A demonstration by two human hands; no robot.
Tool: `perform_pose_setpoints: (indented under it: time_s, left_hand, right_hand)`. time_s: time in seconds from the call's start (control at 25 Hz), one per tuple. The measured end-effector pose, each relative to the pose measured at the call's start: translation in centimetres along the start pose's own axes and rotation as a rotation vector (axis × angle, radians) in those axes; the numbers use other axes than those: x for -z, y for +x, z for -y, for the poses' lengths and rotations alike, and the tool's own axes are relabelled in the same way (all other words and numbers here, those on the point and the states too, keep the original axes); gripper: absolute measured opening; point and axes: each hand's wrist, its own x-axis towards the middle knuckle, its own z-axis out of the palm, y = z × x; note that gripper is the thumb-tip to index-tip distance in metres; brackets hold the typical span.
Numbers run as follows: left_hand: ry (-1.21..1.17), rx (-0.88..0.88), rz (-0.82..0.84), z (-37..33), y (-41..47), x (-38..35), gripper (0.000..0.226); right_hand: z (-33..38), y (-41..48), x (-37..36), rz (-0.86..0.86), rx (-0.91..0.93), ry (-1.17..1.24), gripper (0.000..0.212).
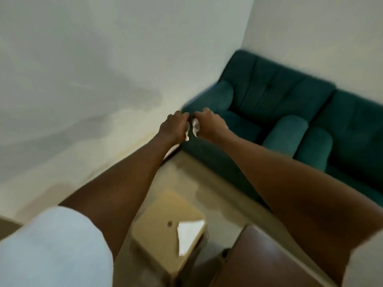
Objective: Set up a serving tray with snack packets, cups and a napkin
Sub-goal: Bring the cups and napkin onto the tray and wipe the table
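Observation:
Both my arms stretch out straight in front of me at chest height. My left hand [175, 126] and my right hand [208, 123] meet knuckle to knuckle, each pinching a bit of a small white napkin [194, 126] that shows crumpled between them. The picture is blurred, so the napkin's shape is unclear. A second white napkin [189, 237], folded into a triangle, lies on a small beige side table [163, 230] far below my arms. No tray, cups or snack packets are in view.
A teal sofa [290, 112] with round armrests stands against the white wall at the right. A dark brown table corner [263, 257] shows at the bottom right. Pale floor [186, 175] lies between the sofa and the side table.

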Motion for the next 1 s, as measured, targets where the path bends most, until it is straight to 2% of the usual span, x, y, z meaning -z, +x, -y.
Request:
perform_pose_setpoints:
  time_s: [0.12,0.2,0.32,0.44,0.56,0.68,0.88,1.0]
  left_hand:
    - [-0.02,-0.121,-0.144,-9.2,-0.8,12.4,0.032]
    - [-0.021,-0.217,-0.175,-15.9,-3.3,19.4,0.036]
    - [-0.028,-0.315,-0.184,-24.7,-6.9,27.1,0.041]
    - [0.029,-0.449,-0.251,-33.3,-12.2,31.9,0.051]
    - [0.028,-0.54,-0.235,-39.5,-17.5,32.5,0.053]
    - [0.033,-0.601,-0.184,-44.2,-21.5,30.7,0.053]
    - [-0.008,-0.723,-0.103,-50.5,-28.7,26.9,0.054]
    - [-0.005,-0.761,-0.062,-53.9,-31.7,24.5,0.052]
  right_hand:
    - [-2.5,-4.3,14.8,-0.184,-0.037,-0.013,0.031]
    - [-4.5,-8.8,23.7,-0.262,-0.066,-0.049,0.036]
    - [-7.3,-15.2,34.0,-0.359,-0.13,-0.081,0.051]
    - [-9.7,-23.3,41.2,-0.462,-0.241,-0.069,0.066]
    - [-11.6,-31.7,44.6,-0.501,-0.313,-0.08,0.071]
    - [-13.2,-39.6,45.8,-0.522,-0.445,-0.098,0.061]
    - [-15.4,-52.1,43.7,-0.456,-0.63,-0.019,0.043]
    - [-17.4,-57.8,42.7,-0.473,-0.701,0.045,0.043]
